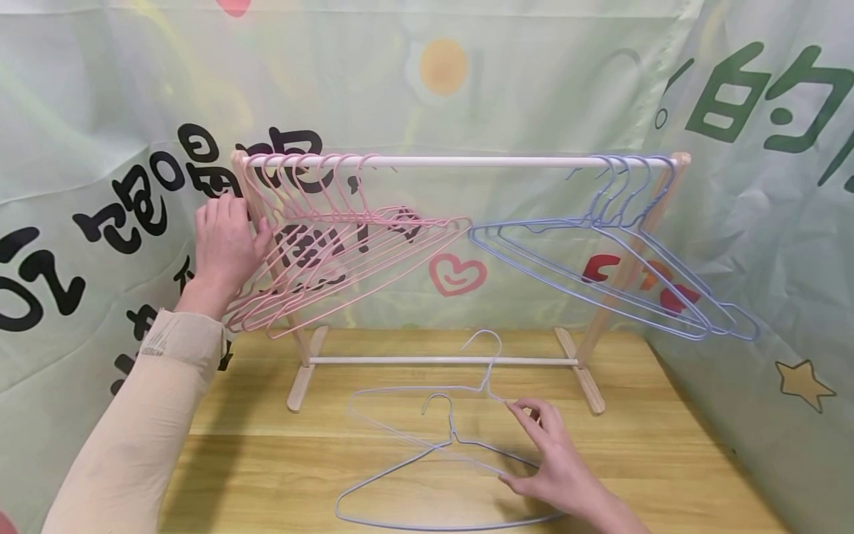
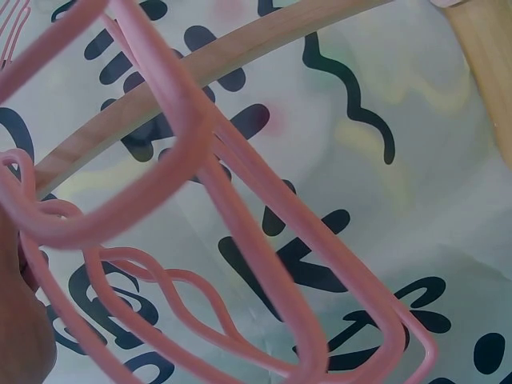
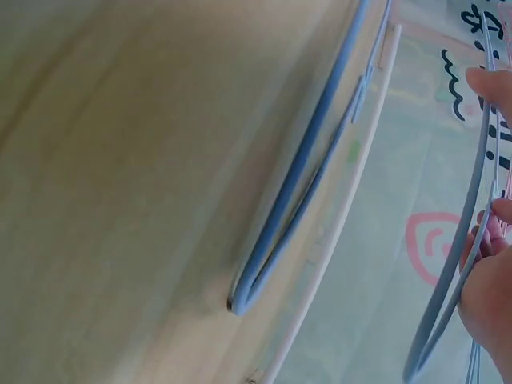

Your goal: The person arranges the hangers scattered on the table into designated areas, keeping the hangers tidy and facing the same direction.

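Observation:
My left hand (image 1: 230, 245) grips the left wooden post of a small clothes rack (image 1: 467, 162), beside a row of pink hangers (image 1: 373, 259) hooked on its white top bar. In the left wrist view, pink hangers (image 2: 264, 248) fill the foreground, and only part of the hand shows at the left edge. My right hand (image 1: 557, 463) pinches a light-blue hanger (image 1: 414, 389) near its right end, thumb on the lower bar and fingers on the upper slope. Its hook points up. Beneath it, a second blue hanger (image 1: 394, 469) lies on the wooden table (image 1: 267, 460).
Several blue hangers (image 1: 594, 274) hang at the right end of the top bar. A lower white bar (image 1: 400, 360) joins the rack's wooden feet (image 1: 580, 371). A printed cloth (image 1: 547, 81) stands behind and at both sides of the table.

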Available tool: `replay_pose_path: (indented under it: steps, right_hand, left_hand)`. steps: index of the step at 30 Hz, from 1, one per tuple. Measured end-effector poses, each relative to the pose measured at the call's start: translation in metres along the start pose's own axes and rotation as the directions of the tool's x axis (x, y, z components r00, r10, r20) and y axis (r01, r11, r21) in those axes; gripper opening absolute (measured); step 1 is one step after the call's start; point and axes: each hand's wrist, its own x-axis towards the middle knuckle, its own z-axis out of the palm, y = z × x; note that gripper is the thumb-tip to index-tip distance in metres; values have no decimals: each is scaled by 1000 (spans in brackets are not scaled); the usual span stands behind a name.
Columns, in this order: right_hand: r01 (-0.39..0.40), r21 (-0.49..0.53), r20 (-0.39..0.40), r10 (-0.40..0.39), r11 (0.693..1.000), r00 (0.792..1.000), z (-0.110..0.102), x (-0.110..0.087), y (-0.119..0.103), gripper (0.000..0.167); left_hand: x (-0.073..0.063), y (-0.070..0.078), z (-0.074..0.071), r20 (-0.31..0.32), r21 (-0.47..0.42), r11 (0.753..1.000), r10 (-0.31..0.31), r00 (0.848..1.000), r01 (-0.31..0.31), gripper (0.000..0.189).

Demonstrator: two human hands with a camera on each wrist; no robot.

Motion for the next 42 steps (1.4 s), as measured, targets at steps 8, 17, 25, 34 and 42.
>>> replay_pose_path:
  steps: [8, 17, 25, 34, 42]
  right_hand:
    - [-22, -22, -80, 20, 1000, 997, -11, 5, 6, 119]
    - [9, -36, -207, -17, 999, 978, -30, 17, 14, 94]
    - [87, -150, -304, -130, 985, 944, -54, 34, 25, 94]
    - [117, -217, -371, -193, 969, 908, -82, 62, 31, 91]
    - [99, -291, -411, -218, 952, 885, -108, 82, 33, 89]
  left_hand:
    - [0, 0, 0, -1, 6, 1000, 1, 1000, -1, 28]
    - [-1, 1, -1, 4, 3, 1000, -7, 1000, 7, 27]
    - [-1, 1, -1, -4, -5, 1000, 5, 1000, -5, 27]
    - [1, -1, -2, 16, -1, 1000, -14, 1000, 14, 26]
    - [1, 1, -2, 7, 1, 1000, -2, 1000, 2, 27]
